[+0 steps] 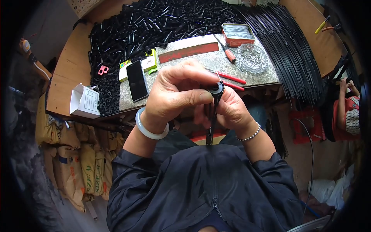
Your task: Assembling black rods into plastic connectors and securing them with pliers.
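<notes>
My right hand [233,110] is closed round a slim black part [210,129] with a round, pale-rimmed end turned up toward me; its dark length hangs down below the fingers. From the left, my left hand [176,86] comes in with thumb and forefinger pinched together at that round end. A thin pale sliver stands up beside the forefinger tip, too small to name. Whatever lies between the left fingertips is hidden. Just beyond my hands, red-handled pliers [234,82] rest on the grey work surface [185,62].
Black tubular parts [154,23] are heaped at the back. Long black rods [290,50] lie on the right, near a glass dish [252,58], a red tin [238,34] and a screwdriver [229,54]. A phone [137,80], pink scissors [103,70] and a white box [84,101] sit left.
</notes>
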A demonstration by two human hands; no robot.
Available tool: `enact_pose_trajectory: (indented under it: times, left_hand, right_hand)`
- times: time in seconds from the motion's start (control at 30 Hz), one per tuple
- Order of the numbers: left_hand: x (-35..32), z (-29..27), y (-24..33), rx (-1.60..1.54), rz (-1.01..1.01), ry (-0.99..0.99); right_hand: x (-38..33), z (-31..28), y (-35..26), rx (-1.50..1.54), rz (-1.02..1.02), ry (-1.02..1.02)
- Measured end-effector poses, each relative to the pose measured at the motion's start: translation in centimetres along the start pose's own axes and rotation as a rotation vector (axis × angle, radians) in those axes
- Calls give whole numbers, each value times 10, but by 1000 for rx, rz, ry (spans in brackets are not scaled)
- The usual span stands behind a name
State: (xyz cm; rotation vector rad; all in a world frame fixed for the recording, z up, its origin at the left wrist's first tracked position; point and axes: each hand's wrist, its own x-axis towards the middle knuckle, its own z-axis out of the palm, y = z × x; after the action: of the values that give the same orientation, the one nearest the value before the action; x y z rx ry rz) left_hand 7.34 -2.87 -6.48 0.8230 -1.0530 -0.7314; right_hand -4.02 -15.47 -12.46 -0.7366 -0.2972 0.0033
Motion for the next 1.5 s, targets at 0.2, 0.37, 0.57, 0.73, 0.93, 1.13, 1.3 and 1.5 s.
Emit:
enact_pose_trajectory:
  times: [0.2,0.37,0.57,0.73,0.93,1.13,1.3,1.5]
  left_hand:
    - [11,14,19,48,-48,223]
    - [0,32,31,605,6,159]
    - [-10,29,30,838,120,141]
    - [-10,31,35,672,-88,180]
    - [-12,25,39,711,3,-4]
    - [-12,27,39,615,-30,20]
    - [-11,28,31,664,2,119]
    - [-13,20,26,765,80,53]
  right_hand:
    - [5,19,9,-219,-428,191]
    - [6,25,13,-327,-469,297]
    - [-2,27,21,-307,-480,273]
    - [-2,21,24,-335,-489,223]
    - [0,28,19,-394,-331,238]
    - [-3,17,21,-504,-79,72]
    - [3,28,26,-821,-243,301]
    - [5,33,27,-786,-276,305]
